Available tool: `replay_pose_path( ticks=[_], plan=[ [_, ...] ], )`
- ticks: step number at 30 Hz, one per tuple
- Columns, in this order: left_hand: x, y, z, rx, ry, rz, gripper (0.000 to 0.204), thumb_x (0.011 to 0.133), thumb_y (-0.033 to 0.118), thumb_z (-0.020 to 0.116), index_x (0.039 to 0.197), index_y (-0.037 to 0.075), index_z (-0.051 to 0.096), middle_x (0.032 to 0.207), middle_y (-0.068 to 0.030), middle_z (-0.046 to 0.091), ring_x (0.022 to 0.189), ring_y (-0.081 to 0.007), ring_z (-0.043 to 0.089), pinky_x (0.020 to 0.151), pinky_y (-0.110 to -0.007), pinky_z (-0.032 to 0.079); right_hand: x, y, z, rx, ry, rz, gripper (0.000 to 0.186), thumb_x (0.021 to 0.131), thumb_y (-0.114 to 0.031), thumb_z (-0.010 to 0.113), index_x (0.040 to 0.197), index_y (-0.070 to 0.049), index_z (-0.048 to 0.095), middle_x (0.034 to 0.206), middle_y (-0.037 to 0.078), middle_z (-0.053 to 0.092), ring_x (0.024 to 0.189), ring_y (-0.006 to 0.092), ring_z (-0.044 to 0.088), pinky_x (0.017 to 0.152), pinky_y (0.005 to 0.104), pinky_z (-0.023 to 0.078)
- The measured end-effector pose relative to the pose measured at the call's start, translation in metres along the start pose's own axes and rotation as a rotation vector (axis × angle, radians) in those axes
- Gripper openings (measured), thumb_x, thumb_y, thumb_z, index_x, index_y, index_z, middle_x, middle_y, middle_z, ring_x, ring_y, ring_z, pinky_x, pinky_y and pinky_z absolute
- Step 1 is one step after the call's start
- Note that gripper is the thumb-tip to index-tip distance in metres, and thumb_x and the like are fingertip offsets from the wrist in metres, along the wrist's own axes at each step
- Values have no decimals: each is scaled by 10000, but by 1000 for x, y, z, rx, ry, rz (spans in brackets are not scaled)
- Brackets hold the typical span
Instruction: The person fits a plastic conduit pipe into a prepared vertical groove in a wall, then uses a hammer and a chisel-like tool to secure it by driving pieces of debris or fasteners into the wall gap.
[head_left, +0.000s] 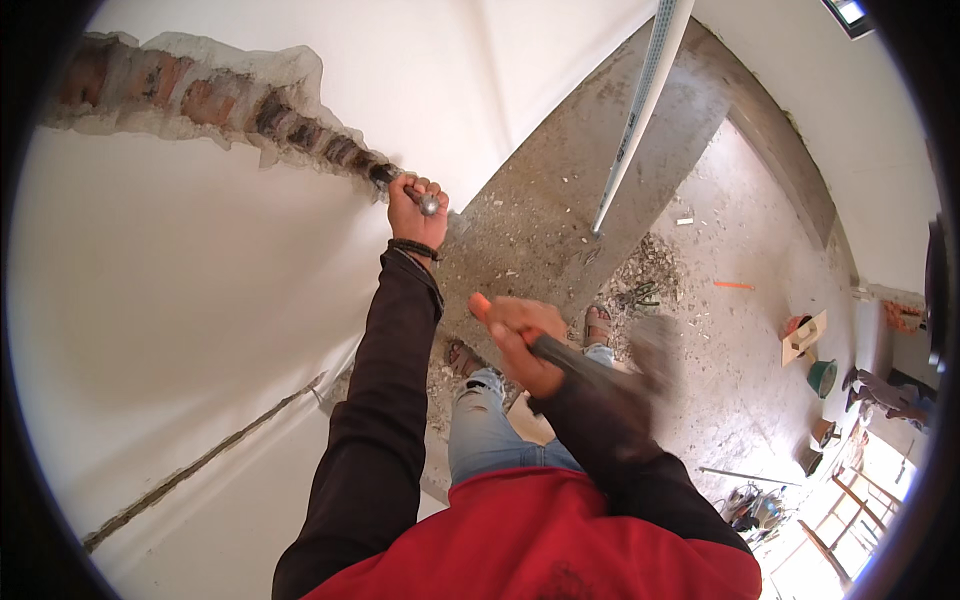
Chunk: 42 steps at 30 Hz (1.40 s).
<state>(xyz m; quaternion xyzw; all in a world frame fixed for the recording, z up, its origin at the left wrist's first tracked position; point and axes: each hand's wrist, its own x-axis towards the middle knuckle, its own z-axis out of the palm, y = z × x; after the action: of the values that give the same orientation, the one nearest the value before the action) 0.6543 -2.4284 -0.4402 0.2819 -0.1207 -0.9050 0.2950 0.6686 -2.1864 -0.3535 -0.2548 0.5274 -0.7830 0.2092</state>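
My left hand (418, 212) is wrapped round a metal chisel (428, 204), its rounded struck end facing me. The chisel's far end meets the right end of a rough channel (215, 98) cut into the white wall (190, 250), where brick and broken plaster show. Lower and to the right, my right hand (525, 335) grips a hammer (590, 368) by its handle, an orange end sticking out past my fist. The hammer's head is smeared by motion, away from the chisel.
A white pipe (645, 100) slants down to the floor. Rubble (640, 270) lies round my sandalled feet. To the right are an orange strip (735, 286), a plastering float (804, 338), a green bucket (822, 377), tangled cables (755, 508) and a wooden ladder-like frame (825, 550). A narrow groove (205, 460) runs along the lower wall.
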Motion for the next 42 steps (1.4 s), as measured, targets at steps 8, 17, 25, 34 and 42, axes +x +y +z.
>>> replay_pose_path(
  ticks=[8, 17, 25, 34, 42],
  plan=[
    [1, -20, -22, 2, 76, -24, 184, 940, 235, 523, 784, 139, 507, 635, 40, 504, 601, -96, 488, 551, -262, 415, -50, 58, -56, -582, -205, 542, 183, 687, -149, 652, 686, 1, 548, 540, 79, 481, 509, 190, 475, 516, 352, 391],
    [5, -27, -12, -24, 193, 6, 82, 902, 179, 533, 848, 122, 509, 631, 17, 523, 569, -108, 530, 493, -248, 418, -56, 1, -78, -569, -103, 650, 208, 731, -157, 646, 691, 15, 535, 547, 118, 482, 507, 218, 451, 536, 362, 402],
    [11, -14, -19, -4, 37, -25, 77, 887, 193, 542, 883, 116, 543, 607, 39, 523, 544, -85, 528, 510, -246, 432, -34, -20, -61, -364, -120, 417, 169, 784, 5, 635, 689, -34, 501, 554, 17, 477, 493, 83, 435, 455, 273, 344],
    [16, 7, -20, -152, 27, -58, 143, 897, 235, 543, 932, 97, 561, 617, 50, 522, 551, -102, 509, 565, -261, 457, -4, 27, 9, -457, -52, 74, 150, 759, -40, 632, 667, 0, 521, 581, 100, 526, 506, 178, 485, 511, 327, 403],
    [5, -17, -62, 129, 112, -216, 175, 892, 258, 569, 901, 84, 571, 619, 17, 518, 558, -126, 495, 559, -287, 452, -50, 68, -17, -587, -209, 603, 235, 700, -158, 644, 682, 41, 521, 562, 195, 493, 517, 326, 497, 553, 419, 409]
  ],
)
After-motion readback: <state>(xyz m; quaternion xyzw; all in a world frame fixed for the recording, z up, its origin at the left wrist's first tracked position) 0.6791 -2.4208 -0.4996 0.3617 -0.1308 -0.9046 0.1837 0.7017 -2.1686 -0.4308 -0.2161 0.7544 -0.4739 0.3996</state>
